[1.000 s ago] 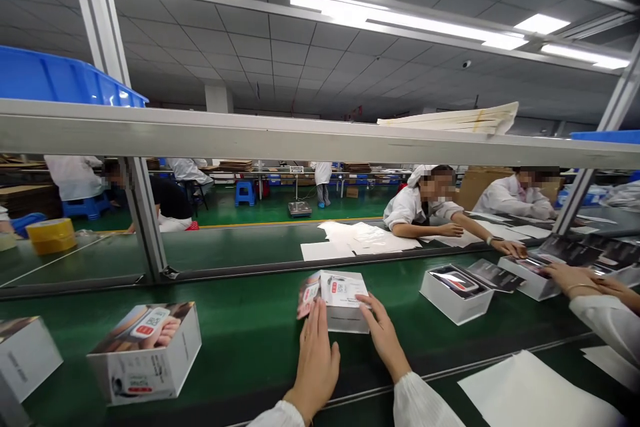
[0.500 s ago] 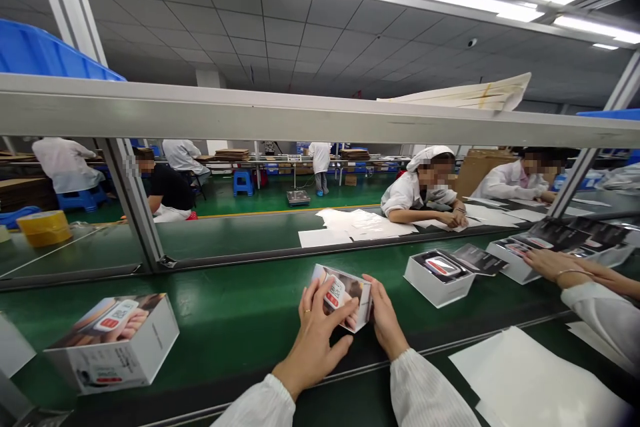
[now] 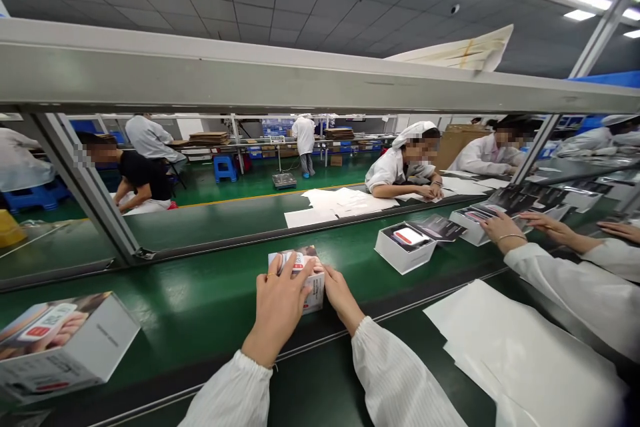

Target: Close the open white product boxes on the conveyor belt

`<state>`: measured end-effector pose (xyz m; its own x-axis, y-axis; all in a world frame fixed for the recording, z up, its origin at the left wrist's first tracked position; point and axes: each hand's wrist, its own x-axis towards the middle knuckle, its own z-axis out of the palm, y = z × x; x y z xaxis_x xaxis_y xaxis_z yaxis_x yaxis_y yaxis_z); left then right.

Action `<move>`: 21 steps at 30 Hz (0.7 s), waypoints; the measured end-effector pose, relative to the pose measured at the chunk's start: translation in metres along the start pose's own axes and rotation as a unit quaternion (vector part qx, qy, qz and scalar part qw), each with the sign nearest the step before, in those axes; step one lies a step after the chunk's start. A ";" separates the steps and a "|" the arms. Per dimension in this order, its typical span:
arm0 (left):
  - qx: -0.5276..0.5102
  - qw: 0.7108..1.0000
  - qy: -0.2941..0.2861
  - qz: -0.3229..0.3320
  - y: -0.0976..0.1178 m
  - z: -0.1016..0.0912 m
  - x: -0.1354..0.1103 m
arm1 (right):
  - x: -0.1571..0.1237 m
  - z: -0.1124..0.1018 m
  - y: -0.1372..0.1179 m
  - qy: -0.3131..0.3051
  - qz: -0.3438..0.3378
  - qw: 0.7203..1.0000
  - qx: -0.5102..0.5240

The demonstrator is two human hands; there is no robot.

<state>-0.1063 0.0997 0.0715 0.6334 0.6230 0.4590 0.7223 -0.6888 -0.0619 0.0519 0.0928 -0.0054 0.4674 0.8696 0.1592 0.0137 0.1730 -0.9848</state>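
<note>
A small white printed box [image 3: 315,295], its lid picturing a device and a hand, is on the green conveyor belt [image 3: 200,293] in front of me. My left hand [image 3: 277,310] lies over its top and left side with the fingers spread and bent around it. Against the right side of the box, my right hand [image 3: 342,298] presses with its fingers together. Both hands grip the box between them, its lid closed. Part of the top is hidden under my left fingers. Whether the box's base touches the belt all round is hard to see.
A larger-looking closed printed box [image 3: 107,340] stands at left. To the right sits an open box [image 3: 405,257] with a device inside. Co-workers' hands [image 3: 500,230] work at more open boxes. White sheets [image 3: 520,347] lie front right; a metal shelf beam [image 3: 300,77] crosses above.
The box has gone from tilted to nearly upright and lower, near the belt. My left hand now covers more of its top. The whole view has swung right and down.
</note>
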 end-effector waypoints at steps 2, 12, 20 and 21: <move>0.008 1.000 -0.004 -0.008 -0.002 -0.003 0.000 | -0.002 0.000 -0.001 -0.027 0.015 0.999 0.023; 0.021 0.999 -0.040 -0.012 -0.027 -0.014 -0.003 | 0.012 -0.069 -0.029 0.328 -0.089 0.940 -0.038; -0.148 0.975 0.022 0.162 0.016 -0.012 -0.013 | 0.044 -0.199 0.016 0.528 -0.051 0.845 -0.059; -0.153 0.973 0.012 0.175 0.019 -0.012 -0.015 | 0.050 -0.211 0.021 0.524 -0.046 0.849 -0.054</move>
<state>-0.1054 0.0734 0.0739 0.8157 0.3246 0.4789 0.3451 -0.9374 0.0476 0.2616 0.0422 -0.0326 0.9888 -0.0446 0.1427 0.1473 0.1250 -0.9812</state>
